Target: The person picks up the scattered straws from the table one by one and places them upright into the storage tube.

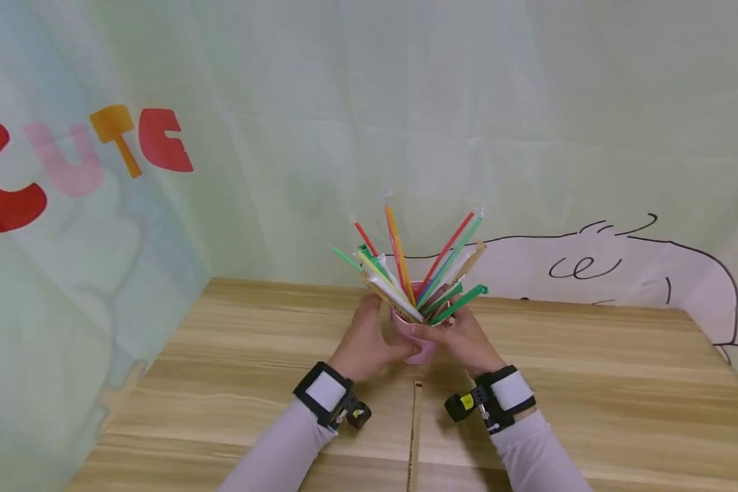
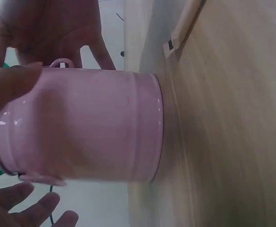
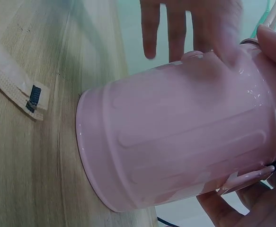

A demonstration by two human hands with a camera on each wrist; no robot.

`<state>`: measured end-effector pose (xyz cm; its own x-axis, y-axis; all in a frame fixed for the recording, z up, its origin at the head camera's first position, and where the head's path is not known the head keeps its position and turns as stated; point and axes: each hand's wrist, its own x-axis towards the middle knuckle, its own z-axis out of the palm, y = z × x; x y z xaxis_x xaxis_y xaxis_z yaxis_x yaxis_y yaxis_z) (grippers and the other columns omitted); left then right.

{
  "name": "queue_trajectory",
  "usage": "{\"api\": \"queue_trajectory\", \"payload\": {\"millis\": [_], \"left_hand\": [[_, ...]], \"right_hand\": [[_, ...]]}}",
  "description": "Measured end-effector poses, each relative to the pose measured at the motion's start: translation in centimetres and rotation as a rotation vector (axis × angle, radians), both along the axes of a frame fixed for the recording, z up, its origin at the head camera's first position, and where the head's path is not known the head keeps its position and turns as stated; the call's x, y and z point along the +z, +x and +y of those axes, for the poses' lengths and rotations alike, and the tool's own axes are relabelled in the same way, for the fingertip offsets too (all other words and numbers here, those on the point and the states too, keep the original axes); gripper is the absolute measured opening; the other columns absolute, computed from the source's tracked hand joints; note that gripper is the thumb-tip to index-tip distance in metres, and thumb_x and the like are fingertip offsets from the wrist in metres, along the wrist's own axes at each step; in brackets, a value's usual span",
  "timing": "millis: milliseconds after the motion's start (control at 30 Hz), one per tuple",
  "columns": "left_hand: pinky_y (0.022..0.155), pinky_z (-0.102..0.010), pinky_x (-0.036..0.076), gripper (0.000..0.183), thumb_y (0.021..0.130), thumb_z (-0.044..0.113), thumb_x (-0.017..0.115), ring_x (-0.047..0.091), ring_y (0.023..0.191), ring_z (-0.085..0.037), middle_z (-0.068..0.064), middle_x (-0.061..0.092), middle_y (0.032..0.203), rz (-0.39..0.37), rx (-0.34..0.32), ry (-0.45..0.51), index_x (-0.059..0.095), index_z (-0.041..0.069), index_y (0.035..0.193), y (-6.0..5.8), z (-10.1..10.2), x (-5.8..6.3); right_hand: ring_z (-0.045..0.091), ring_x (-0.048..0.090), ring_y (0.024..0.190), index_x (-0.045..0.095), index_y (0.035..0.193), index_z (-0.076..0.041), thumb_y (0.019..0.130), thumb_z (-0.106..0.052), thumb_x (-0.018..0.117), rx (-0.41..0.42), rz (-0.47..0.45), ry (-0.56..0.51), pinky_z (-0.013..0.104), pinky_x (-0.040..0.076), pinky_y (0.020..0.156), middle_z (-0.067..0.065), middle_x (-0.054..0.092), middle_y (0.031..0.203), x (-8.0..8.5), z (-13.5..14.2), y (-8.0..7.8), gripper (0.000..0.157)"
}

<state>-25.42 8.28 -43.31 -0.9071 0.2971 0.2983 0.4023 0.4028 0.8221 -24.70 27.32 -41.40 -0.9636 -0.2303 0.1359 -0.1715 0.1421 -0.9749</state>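
A small pink metal bucket [image 1: 426, 352] with side handles stands on the wooden table, packed with several straws [image 1: 400, 256] in red, green, yellow and white, some in clear wrappers, and brown paper packets. My left hand [image 1: 365, 342] holds the bucket's left side, its thumb [image 2: 17, 85] across the front. On the opposite side, my right hand [image 1: 467, 342] grips near the rim, thumb over the top edge and fingers [image 3: 242, 208] behind. The left fingers [image 2: 33, 203] spread beside a handle; their contact with the wall is unclear.
A long, narrow brown paper packet [image 1: 415, 437] lies on the table between my forearms, in front of the bucket. Bare wooden tabletop [image 1: 590, 383] extends on both sides. Behind it hangs a pale printed curtain [image 1: 467, 137] with a cartoon drawing and coloured letters.
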Motion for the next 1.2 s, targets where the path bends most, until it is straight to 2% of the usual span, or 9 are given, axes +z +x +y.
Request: {"api": "queue_trajectory", "payload": {"millis": [67, 200, 267, 367, 467, 633, 733, 1000, 1200], "left_hand": [[0.111, -0.05, 0.029, 0.101, 0.064, 0.031, 0.09, 0.032, 0.128, -0.011, -0.001, 0.039, 0.142, 0.012, -0.035, 0.048, 0.032, 0.018, 0.146, -0.4, 0.6, 0.0], [0.105, -0.043, 0.038, 0.087, 0.063, 0.031, 0.091, 0.046, 0.116, -0.009, 0.003, 0.052, 0.13, 0.036, -0.089, 0.119, 0.046, 0.021, 0.137, -1.1, 1.6, -0.2], [0.102, -0.041, 0.042, 0.085, 0.063, 0.033, 0.091, 0.049, 0.112, -0.008, 0.004, 0.056, 0.126, 0.03, -0.08, 0.124, 0.049, 0.022, 0.136, -1.3, 1.7, -0.4], [0.101, -0.04, 0.043, 0.083, 0.063, 0.033, 0.091, 0.051, 0.11, -0.008, 0.005, 0.058, 0.123, 0.015, -0.059, 0.129, 0.05, 0.023, 0.135, -1.4, 1.9, -0.6], [0.101, -0.04, 0.043, 0.082, 0.063, 0.031, 0.091, 0.051, 0.111, -0.007, 0.006, 0.058, 0.124, 0.037, -0.049, 0.145, 0.052, 0.023, 0.134, -1.6, 2.2, -0.8], [0.102, -0.038, 0.042, 0.079, 0.066, 0.025, 0.089, 0.049, 0.114, -0.007, 0.005, 0.054, 0.127, 0.088, -0.102, 0.174, 0.049, 0.021, 0.134, -2.0, 2.7, -1.3], [0.104, -0.038, 0.041, 0.08, 0.069, 0.025, 0.088, 0.046, 0.117, -0.007, 0.003, 0.049, 0.131, 0.107, -0.117, 0.166, 0.045, 0.019, 0.136, -2.1, 2.8, -1.5], [0.103, -0.04, 0.041, 0.081, 0.069, 0.033, 0.087, 0.044, 0.117, -0.007, 0.0, 0.049, 0.131, 0.149, -0.064, 0.077, 0.046, 0.019, 0.137, -1.9, 2.6, -1.3], [0.103, -0.039, 0.041, 0.079, 0.071, 0.036, 0.085, 0.044, 0.116, -0.006, 0.002, 0.049, 0.131, 0.121, -0.051, 0.044, 0.045, 0.022, 0.138, -1.8, 2.5, -1.1]], "right_hand": [[0.021, 0.051, 0.116, 0.053, 0.134, -0.016, 0.078, -0.018, 0.081, 0.011, 0.017, -0.01, 0.056, 0.029, 0.104, 0.008, 0.062, 0.125, -0.1, 0.0, -0.1, 0.063], [0.02, 0.05, 0.117, 0.053, 0.135, -0.016, 0.079, -0.017, 0.08, 0.024, 0.036, -0.01, 0.055, 0.027, 0.105, 0.008, 0.062, 0.126, -0.2, 0.0, -0.2, 0.062], [0.022, 0.05, 0.117, 0.052, 0.136, -0.015, 0.079, -0.015, 0.079, 0.033, 0.036, -0.022, 0.056, 0.027, 0.106, 0.009, 0.061, 0.127, -0.4, -0.2, -0.2, 0.063], [0.022, 0.05, 0.118, 0.051, 0.137, -0.015, 0.08, -0.013, 0.079, 0.039, 0.035, -0.034, 0.055, 0.028, 0.106, 0.009, 0.06, 0.128, -0.4, -0.3, -0.3, 0.064], [0.02, 0.05, 0.117, 0.051, 0.138, -0.016, 0.08, -0.014, 0.078, 0.047, 0.042, -0.029, 0.055, 0.029, 0.106, 0.008, 0.06, 0.128, -0.3, -0.4, -0.3, 0.063], [0.018, 0.051, 0.115, 0.053, 0.136, -0.019, 0.08, -0.021, 0.08, 0.044, 0.044, 0.009, 0.054, 0.03, 0.104, 0.004, 0.062, 0.124, -0.1, -0.3, -0.2, 0.062], [0.019, 0.052, 0.114, 0.054, 0.135, -0.02, 0.08, -0.024, 0.08, 0.036, 0.036, 0.022, 0.054, 0.028, 0.104, 0.004, 0.063, 0.122, 0.0, -0.1, -0.1, 0.061], [0.019, 0.05, 0.115, 0.054, 0.135, -0.02, 0.08, -0.024, 0.08, 0.041, 0.039, 0.027, 0.056, 0.026, 0.105, 0.004, 0.062, 0.123, 0.0, -0.1, -0.1, 0.061], [0.019, 0.044, 0.121, 0.051, 0.135, -0.021, 0.077, -0.029, 0.082, -0.012, 0.03, 0.11, 0.06, 0.023, 0.108, 0.005, 0.059, 0.127, 0.1, 0.3, 0.3, 0.066]]}}
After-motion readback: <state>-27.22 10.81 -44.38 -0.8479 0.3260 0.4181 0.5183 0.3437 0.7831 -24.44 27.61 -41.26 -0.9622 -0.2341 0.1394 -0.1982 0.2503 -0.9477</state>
